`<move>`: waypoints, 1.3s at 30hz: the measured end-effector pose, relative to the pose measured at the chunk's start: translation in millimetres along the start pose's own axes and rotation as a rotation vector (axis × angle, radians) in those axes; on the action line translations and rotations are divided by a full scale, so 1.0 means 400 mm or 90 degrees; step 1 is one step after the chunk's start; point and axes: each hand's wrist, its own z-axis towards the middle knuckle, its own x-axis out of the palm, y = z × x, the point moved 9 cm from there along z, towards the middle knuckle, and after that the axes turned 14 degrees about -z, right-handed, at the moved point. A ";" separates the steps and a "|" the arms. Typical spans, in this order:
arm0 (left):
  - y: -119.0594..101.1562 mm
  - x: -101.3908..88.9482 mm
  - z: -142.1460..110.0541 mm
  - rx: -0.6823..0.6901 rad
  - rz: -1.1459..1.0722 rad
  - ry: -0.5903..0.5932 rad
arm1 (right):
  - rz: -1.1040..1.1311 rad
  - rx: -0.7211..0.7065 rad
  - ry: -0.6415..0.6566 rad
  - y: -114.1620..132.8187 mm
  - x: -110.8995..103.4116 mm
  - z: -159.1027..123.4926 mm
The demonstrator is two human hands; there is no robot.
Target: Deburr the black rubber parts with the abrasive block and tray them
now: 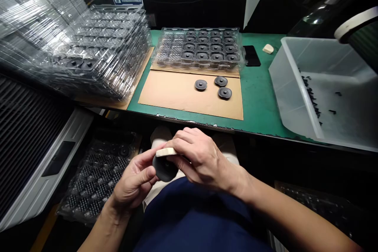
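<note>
Both hands are low over my lap, below the bench's front edge. My left hand [134,181] grips a dark round rubber disc [164,168] from the left, fingers curled around it. My right hand [198,156] is closed on a small pale block [165,152] that rests on the disc's top edge. Three similar dark discs [220,86] lie loose on a brown cardboard sheet [174,94] on the green bench. Behind them a clear blister tray [200,49] holds several discs in its pockets.
A tall stack of clear empty trays [88,43] leans at the left. A white plastic bin [298,86] with small black scraps stands at the right. Another pale block [268,48] and a black pad [252,55] lie behind. A tray [97,177] of parts sits low at the left.
</note>
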 end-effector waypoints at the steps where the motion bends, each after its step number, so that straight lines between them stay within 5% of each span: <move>1: 0.007 0.011 0.004 -0.008 -0.006 0.010 | 0.050 0.008 -0.022 -0.006 -0.007 0.000; 5: 0.041 0.035 0.028 -0.049 -0.022 -0.008 | 0.232 0.150 -0.100 -0.074 -0.025 -0.015; 9: 0.055 0.009 0.055 -0.064 0.025 -0.105 | 0.254 0.315 -0.101 -0.159 -0.014 -0.068; 15: 0.023 0.004 0.070 0.027 0.040 -0.130 | 0.272 0.433 -0.134 -0.246 -0.028 -0.150; 23: 0.053 -0.010 0.072 0.013 0.176 -0.194 | 0.271 0.463 -0.181 -0.290 -0.055 -0.182; 30: 0.039 -0.034 0.084 0.030 0.149 -0.274 | 0.276 0.468 -0.205 -0.330 -0.071 -0.202; 34: 0.026 -0.023 0.104 0.081 0.086 -0.261 | 0.230 0.509 -0.234 -0.406 -0.084 -0.242; 39: 0.043 -0.015 0.128 0.074 0.196 -0.260 | 0.140 0.555 -0.273 -0.527 -0.107 -0.302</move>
